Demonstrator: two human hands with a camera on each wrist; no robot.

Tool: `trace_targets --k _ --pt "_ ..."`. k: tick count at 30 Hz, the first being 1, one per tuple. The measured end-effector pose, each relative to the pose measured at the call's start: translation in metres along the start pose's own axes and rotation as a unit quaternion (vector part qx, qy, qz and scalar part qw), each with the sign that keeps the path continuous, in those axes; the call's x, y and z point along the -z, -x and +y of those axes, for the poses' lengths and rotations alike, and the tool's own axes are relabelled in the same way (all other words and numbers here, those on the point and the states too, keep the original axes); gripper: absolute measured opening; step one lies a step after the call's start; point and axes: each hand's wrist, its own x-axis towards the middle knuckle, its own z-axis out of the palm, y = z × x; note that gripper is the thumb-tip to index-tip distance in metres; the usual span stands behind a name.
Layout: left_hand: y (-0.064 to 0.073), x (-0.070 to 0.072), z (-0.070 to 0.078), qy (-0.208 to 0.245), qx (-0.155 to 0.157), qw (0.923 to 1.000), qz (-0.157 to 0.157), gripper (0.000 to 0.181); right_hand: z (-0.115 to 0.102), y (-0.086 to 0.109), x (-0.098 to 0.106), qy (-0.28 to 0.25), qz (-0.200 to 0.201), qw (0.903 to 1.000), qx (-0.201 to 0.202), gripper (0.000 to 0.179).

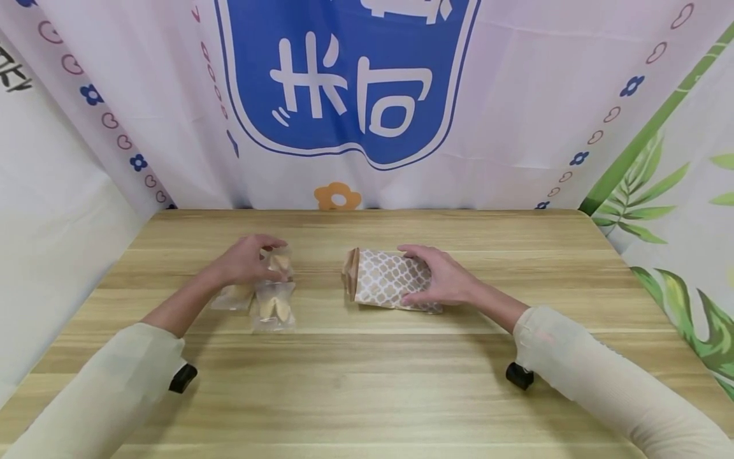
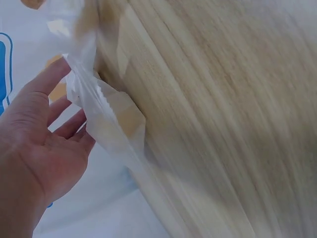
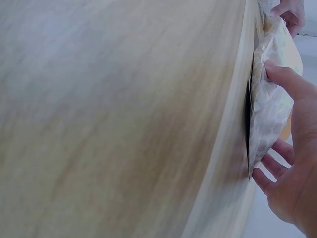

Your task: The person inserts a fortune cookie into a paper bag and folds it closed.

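Observation:
Several fortune cookies in clear wrappers lie on the left part of the table. My left hand (image 1: 249, 260) has its thumb and fingers about one wrapped fortune cookie (image 1: 280, 261), and in the left wrist view the fingertips meet the crinkled wrapper (image 2: 116, 119). Just nearer to me is another wrapped cookie (image 1: 274, 307), with a third packet (image 1: 232, 297) partly under the left wrist. A brown paper bag with a white lattice pattern (image 1: 381, 277) lies flat, its mouth facing left. My right hand (image 1: 446, 277) grips its right part, thumb and fingers spread across its width.
The wooden table (image 1: 355, 389) reaches back to a white curtain (image 1: 516, 127) with a blue printed sign. Black wrist straps (image 1: 519, 376) hang below both sleeves. A leaf-printed cloth (image 1: 676, 255) stands at the right side.

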Motion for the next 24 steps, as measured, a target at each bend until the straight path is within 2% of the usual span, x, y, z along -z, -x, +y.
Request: trace_targets --k 4,10,15,24 --pt "0.0007 0.0014 -0.0002 -0.009 0.003 0.9999 -0.006 0.081 -0.0003 0.0001 0.0 -0.002 0.0 1.0 -0.001 0.102" --pt "0.0005 0.0012 -0.0033 -0.044 -0.004 0.999 -0.003 0.077 -0.0018 0.0002 0.0001 -0.002 0.0 1.0 -0.001 0.102" --pt "-0.0004 0.0001 -0.0061 -0.052 -0.009 0.9986 -0.008 0.076 -0.0015 0.0006 -0.0003 0.001 0.003 1.0 0.0 0.102" --pt "-0.001 -0.0019 -0.0073 -0.055 -0.007 0.9985 0.002 0.071 -0.0021 0.0004 -0.0001 0.003 0.002 1.0 0.0 0.102"
